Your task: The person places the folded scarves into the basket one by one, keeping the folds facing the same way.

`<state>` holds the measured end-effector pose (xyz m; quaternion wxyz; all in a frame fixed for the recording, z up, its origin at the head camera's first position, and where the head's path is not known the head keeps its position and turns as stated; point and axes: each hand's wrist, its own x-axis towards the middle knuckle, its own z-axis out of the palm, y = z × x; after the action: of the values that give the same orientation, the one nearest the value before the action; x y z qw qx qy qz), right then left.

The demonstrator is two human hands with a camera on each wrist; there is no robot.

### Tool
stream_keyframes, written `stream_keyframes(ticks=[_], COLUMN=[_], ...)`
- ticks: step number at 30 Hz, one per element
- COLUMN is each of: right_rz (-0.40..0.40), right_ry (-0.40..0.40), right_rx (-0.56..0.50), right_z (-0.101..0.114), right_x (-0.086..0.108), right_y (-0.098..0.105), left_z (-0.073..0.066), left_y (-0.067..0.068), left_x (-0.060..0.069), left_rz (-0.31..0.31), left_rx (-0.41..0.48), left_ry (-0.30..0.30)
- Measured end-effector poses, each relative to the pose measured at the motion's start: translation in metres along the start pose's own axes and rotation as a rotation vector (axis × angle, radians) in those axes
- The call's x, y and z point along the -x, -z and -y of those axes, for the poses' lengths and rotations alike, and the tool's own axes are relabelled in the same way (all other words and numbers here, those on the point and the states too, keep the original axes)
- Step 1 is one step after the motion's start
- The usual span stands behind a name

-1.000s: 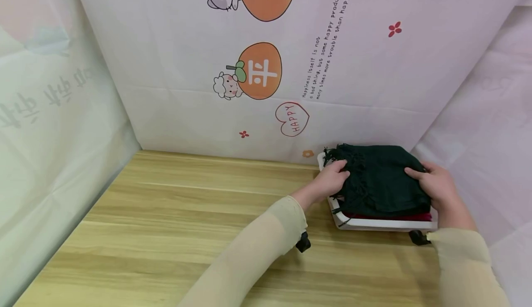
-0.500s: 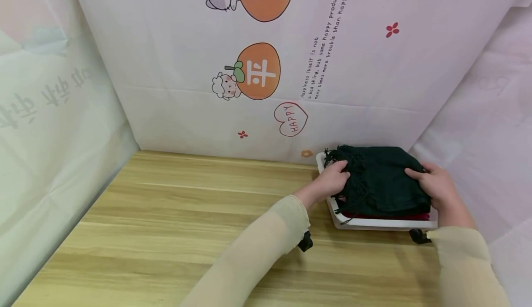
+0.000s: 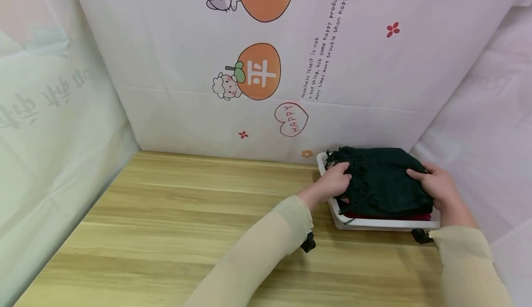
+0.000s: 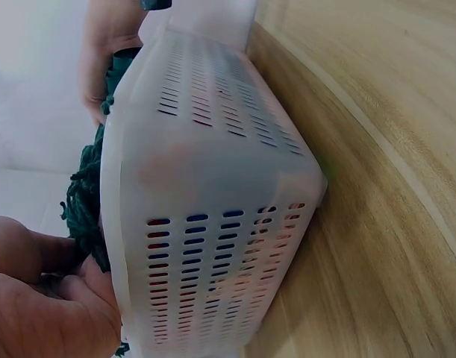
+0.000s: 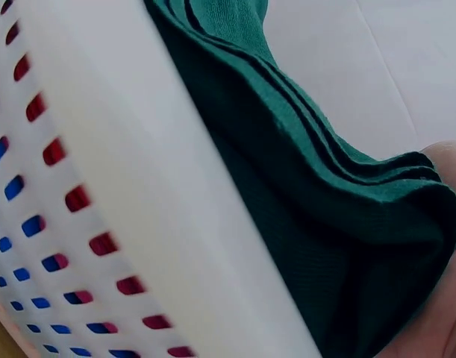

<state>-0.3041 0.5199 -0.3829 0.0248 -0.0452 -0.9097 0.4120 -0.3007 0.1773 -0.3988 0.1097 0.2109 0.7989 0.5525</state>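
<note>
A folded dark green scarf (image 3: 386, 182) with a fringed left end lies over the top of a white slotted plastic basket (image 3: 386, 224). My left hand (image 3: 334, 180) pinches the fringed end between thumb and fingers, just above the basket's left rim. On the other side, my right hand (image 3: 440, 184) grips the folded right end, thumb on top and fingers hidden beneath. Stacked folds of the scarf (image 5: 310, 171) show in the right wrist view. Beneath it a dark red cloth (image 3: 399, 216) peeks out at the front. Blue and red show through the slots of the basket (image 4: 190, 194).
The basket stands on a wooden table (image 3: 187, 214) in the back right corner. A printed white backdrop (image 3: 187, 113) rises behind it, with plain sheets hanging at left and right. Black wrist cameras hang below both sleeves.
Both hands keep their hold on the scarf. The scarf's back edge has come slightly lower and toward me, and the hands have shifted a little to the right.
</note>
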Motion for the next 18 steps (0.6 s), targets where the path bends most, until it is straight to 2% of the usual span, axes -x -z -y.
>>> stream_keyframes(ticks=[10,18], right_rz=[0.02,0.011], right_ry=[-0.015,-0.03], right_rx=[0.04,0.015], right_z=[-0.006,-0.01], right_x=[-0.001,-0.001], right_y=[-0.003,-0.007], left_z=[0.002,-0.001], left_y=[-0.003,-0.002], left_x=[-0.002,0.002], left_rz=[-0.002,-0.004], left_rx=[-0.043,-0.06], left_ry=[-0.003,0.016])
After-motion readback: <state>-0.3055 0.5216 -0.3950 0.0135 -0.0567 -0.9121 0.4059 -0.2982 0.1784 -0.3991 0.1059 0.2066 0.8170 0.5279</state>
